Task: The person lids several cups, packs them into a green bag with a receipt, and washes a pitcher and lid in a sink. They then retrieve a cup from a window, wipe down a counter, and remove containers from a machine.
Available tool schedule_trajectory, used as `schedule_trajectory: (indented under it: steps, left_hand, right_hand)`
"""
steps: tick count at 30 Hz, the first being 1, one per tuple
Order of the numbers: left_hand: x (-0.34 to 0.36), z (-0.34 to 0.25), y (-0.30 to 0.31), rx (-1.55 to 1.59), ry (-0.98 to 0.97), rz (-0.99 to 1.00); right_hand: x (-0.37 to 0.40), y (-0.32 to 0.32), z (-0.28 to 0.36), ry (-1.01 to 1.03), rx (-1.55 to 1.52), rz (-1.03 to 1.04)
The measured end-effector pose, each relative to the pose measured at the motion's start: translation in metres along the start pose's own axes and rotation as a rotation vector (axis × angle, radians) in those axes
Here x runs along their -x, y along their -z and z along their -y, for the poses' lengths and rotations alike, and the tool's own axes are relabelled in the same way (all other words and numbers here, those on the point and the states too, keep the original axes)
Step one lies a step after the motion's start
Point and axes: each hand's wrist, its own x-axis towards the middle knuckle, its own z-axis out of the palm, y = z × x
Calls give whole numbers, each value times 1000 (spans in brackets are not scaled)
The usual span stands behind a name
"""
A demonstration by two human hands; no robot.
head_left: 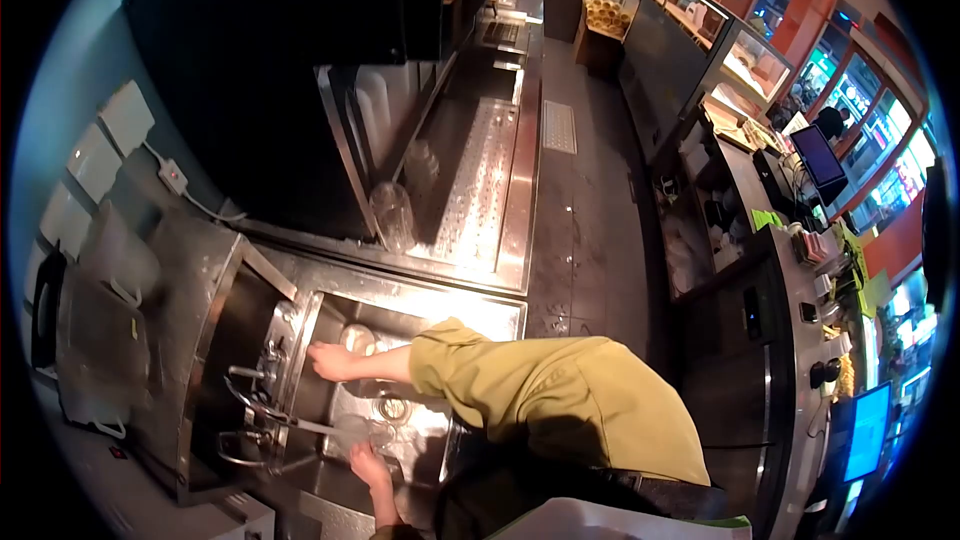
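Note:
My right hand [328,361] reaches across a metal sink [312,325] to its faucet side, fingers curled; anything in them is too small to make out. Beside it a clear round container [357,340] lies in the sink. Under the end of the faucet spout [310,426], my left hand [368,464] has its fingers closed around a clear, blurred container [352,428]. Between the hands is the round drain [391,408].
A perforated metal drainboard [478,190] runs beyond the sink, with clear containers [392,215] at its left. A dark splash panel [215,340] stands behind the taps. Across the floor [585,250] is a counter with a monitor [818,156]. A person [830,122] is far off at right.

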Motion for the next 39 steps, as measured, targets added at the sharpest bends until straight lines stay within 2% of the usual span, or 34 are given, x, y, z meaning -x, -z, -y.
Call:
schedule_trajectory:
  steps: [1,2,3,4,5,6,7,8,9,10,11,12,13,15,16,18,19,20,22,23,24,25,26,28,30,31,33,34,35,36,37,39]
  left_hand:
    - [2,-1,0,8,-16,-11]
    - [-7,-5,3,8,-344,-106]
    - [18,48,-57,-67,-20,175]
    - [0,7,-16,367,404,158]
    - [-8,3,0,490,423,159]
    - [-6,23,-13,295,318,108]
    - [-8,4,3,136,99,36]
    - [1,10,-7,-24,-105,-53]
    - [1,14,-6,-73,-82,-53]
    - [0,21,3,-98,-105,-4]
    - [-2,16,12,-38,5,48]
    - [-1,19,8,-12,-67,-25]
    - [3,21,3,41,-68,44]
    - [-3,1,30,37,-142,-77]
    - [-4,0,41,146,27,-124]
    - [-5,0,56,369,360,-220]
    - [0,9,61,413,366,-344]
    - [13,29,50,340,423,-361]
    - [35,44,22,946,858,-509]
    - [53,59,-2,1297,968,-603]
    - [77,81,-25,1637,764,-517]
    - [93,90,-44,1806,855,-367]
    - [114,103,-78,1768,1092,-216]
    - [98,29,-76,1509,1387,94]
    - [80,6,-96,1506,1488,219]
    - [69,-6,-103,1504,1463,326]
    - [23,-57,-86,1259,1473,292]
    - [22,-45,-124,1051,1110,243]
    - [15,-43,-134,976,970,166]
    - [7,-41,-141,887,837,86]
    - [-23,-64,-127,954,891,-18]
    - [-68,-78,-132,550,673,-314]
  right_hand:
    - [22,-13,-14,-16,-62,82]
    - [31,-32,-33,-81,-95,229]
    - [45,-57,-56,-142,-131,414]
    - [66,-92,-89,-129,-200,311]
    - [87,-47,-66,-141,-303,508]
    - [84,-86,-98,-19,-165,400]
    - [86,-110,-113,-40,-317,299]
    - [89,-132,-126,-46,-468,197]
    - [99,-88,-89,-408,-524,461]
    - [104,-51,-55,-626,-631,612]
    - [102,-70,-73,-509,-683,550]
    - [107,-49,-48,-490,-693,561]
    - [107,-47,-41,-482,-731,553]
    - [108,-63,-54,-614,-904,590]
    - [107,-79,-68,-594,-908,510]
    - [111,-74,-76,-563,-767,655]
    - [113,-69,-81,-547,-693,718]
    - [115,-57,-75,-506,-638,766]
    - [121,-15,-60,-447,-517,812]
    - [125,15,-44,-428,-453,818]
    - [128,38,-30,-407,-387,832]
    - [132,54,-21,-381,-321,862]
    - [139,61,-15,-275,-166,618]
    - [147,72,-9,-55,147,143]
    - [160,97,-3,130,128,-74]
    - [165,116,-2,227,119,-186]
    - [173,181,12,198,189,-191]
    - [177,221,32,148,250,-155]
    - [185,247,32,54,60,-260]
    - [184,270,18,47,192,-388]
    - [182,299,8,96,241,-426]
    - [177,341,-1,27,243,-498]
